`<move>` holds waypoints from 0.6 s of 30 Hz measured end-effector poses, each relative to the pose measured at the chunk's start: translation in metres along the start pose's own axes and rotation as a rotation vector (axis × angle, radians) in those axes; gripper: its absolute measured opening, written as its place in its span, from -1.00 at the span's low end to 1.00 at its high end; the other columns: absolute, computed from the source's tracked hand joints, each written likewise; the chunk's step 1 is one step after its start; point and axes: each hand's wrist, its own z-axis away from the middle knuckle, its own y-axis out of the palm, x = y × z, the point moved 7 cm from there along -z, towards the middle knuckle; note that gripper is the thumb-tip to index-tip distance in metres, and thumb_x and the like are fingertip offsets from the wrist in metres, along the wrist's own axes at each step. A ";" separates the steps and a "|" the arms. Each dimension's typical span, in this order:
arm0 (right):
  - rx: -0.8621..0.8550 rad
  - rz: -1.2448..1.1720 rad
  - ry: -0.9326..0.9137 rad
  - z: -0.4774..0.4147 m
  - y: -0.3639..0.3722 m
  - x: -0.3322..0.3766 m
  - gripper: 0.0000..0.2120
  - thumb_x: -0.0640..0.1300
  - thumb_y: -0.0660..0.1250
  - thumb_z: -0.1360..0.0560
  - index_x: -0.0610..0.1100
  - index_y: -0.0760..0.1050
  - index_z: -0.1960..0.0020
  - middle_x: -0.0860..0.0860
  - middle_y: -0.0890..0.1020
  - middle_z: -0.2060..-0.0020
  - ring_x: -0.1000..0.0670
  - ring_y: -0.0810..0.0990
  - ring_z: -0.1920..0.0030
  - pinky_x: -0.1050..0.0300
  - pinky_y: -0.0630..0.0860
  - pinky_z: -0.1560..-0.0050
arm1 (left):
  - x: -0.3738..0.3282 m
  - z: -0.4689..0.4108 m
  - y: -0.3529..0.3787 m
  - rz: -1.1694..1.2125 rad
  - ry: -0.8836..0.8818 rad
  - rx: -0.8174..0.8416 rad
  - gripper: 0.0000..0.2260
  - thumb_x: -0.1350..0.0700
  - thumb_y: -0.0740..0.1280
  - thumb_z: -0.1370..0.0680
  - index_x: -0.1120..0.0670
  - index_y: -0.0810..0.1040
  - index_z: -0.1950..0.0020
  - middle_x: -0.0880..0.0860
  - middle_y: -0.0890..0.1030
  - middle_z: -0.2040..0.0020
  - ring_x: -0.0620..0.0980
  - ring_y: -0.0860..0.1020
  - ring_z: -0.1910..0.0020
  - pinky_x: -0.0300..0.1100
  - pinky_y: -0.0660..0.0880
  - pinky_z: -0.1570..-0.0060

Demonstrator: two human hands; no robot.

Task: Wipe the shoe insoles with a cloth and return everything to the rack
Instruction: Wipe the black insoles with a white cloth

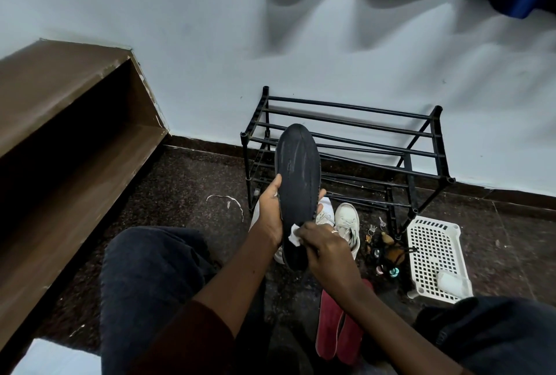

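Observation:
My left hand (270, 212) grips a long black insole (298, 176) by its edges and holds it upright in front of the black shoe rack (349, 146). My right hand (322, 245) pinches a small white cloth (293, 234) against the lower part of the insole. Two red insoles (337, 326) lie side by side on the floor below my right forearm. A pair of white sneakers (346, 221) stands on the floor behind the black insole, partly hidden by it and my hands.
A white perforated basket (433, 257) lies right of the rack with a white roll in it. Keys and small dark items (382, 245) lie between sneakers and basket. A brown wooden bench (60, 122) fills the left. My knees frame the foreground.

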 end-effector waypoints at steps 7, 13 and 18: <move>0.035 0.118 0.095 -0.041 -0.002 -0.017 -0.91 -0.33 0.32 -0.33 -0.22 0.58 0.21 -0.07 0.57 0.34 -0.14 0.52 0.33 0.18 0.27 0.32 | 0.002 0.006 -0.002 -0.054 0.031 -0.057 -0.48 -0.15 0.16 -0.56 0.25 0.50 -0.27 0.28 0.56 -0.19 0.21 0.60 -0.04 0.05 0.47 -0.15; 0.003 0.210 0.139 -0.082 -0.008 -0.029 -0.90 -0.38 0.31 -0.38 -0.25 0.55 0.26 -0.15 0.56 0.36 -0.22 0.52 0.33 0.12 0.37 0.38 | 0.003 0.002 -0.012 -0.102 0.056 -0.073 -0.52 -0.10 0.07 -0.62 0.20 0.66 -0.05 0.15 0.67 0.07 0.06 0.66 0.14 -0.11 0.50 -0.03; -0.017 0.245 0.128 -0.076 -0.008 -0.017 -0.85 -0.45 0.31 -0.30 -0.22 0.51 0.30 -0.12 0.54 0.41 -0.19 0.49 0.43 0.14 0.40 0.46 | 0.002 0.005 -0.011 -0.126 0.069 -0.081 -0.55 -0.09 0.09 -0.62 0.22 0.57 -0.18 0.15 0.67 0.02 0.05 0.65 0.10 -0.11 0.49 -0.08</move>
